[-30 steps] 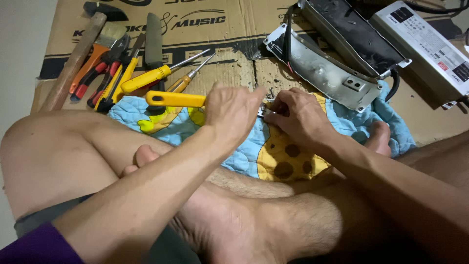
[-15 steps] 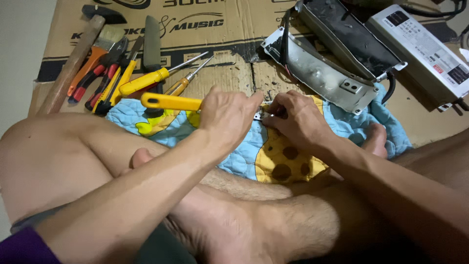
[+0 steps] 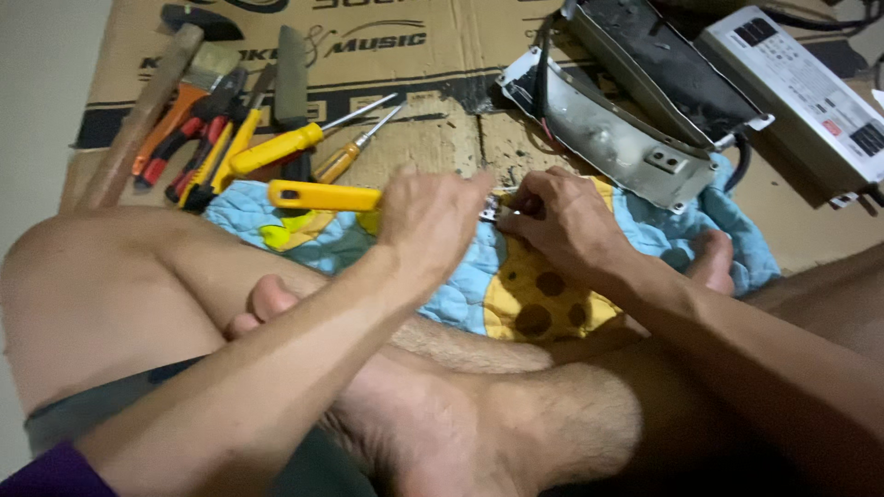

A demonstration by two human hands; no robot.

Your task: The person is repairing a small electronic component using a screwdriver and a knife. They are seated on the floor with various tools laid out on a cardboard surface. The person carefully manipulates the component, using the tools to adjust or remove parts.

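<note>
Left hand (image 3: pixel 431 219) grips a yellow-handled tool (image 3: pixel 324 195); right hand (image 3: pixel 564 219) pinches a small metal part (image 3: pixel 490 210) over a blue quilt (image 3: pixel 442 267). Screwdrivers (image 3: pixel 304 138) lie far left, an open metal housing (image 3: pixel 626 129) far right.

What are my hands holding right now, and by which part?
The left hand grips a yellow-handled tool near its front end. The right hand pinches a small metal part; where exactly cannot be told.

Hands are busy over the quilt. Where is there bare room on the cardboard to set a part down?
Bare brown cardboard lies between the small orange-handled screwdriver and the open grey metal housing. The top left is crowded with hammer, pliers and yellow-handled screwdriver. Both left hand and right hand cover the blue quilted cloth.
</note>
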